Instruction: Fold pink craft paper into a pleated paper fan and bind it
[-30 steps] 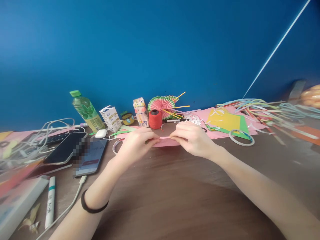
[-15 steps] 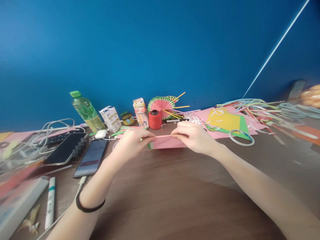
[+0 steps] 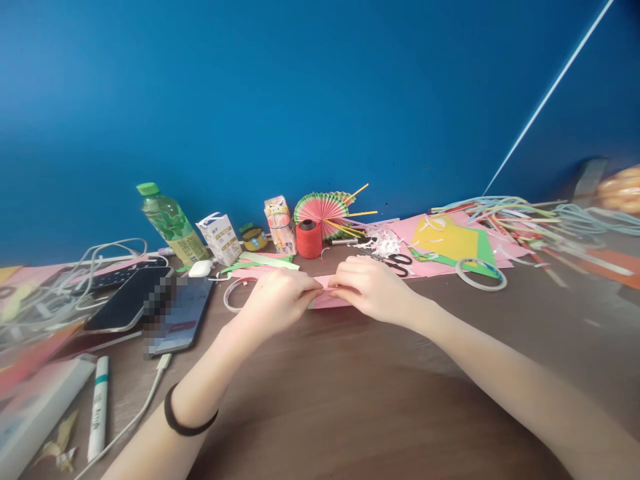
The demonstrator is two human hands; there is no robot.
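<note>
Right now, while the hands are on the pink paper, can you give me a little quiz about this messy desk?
1. True or false: the left hand and the right hand both pinch the pink paper.
2. What is next to the red thread spool? A) paper fan B) teapot C) shoe
3. Fill in: the bottle has a ____ cap.
Key: 1 true; 2 A; 3 green.

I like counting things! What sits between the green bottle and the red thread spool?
Head view: a white carton, a small yellow item and a pink carton stand there.
</note>
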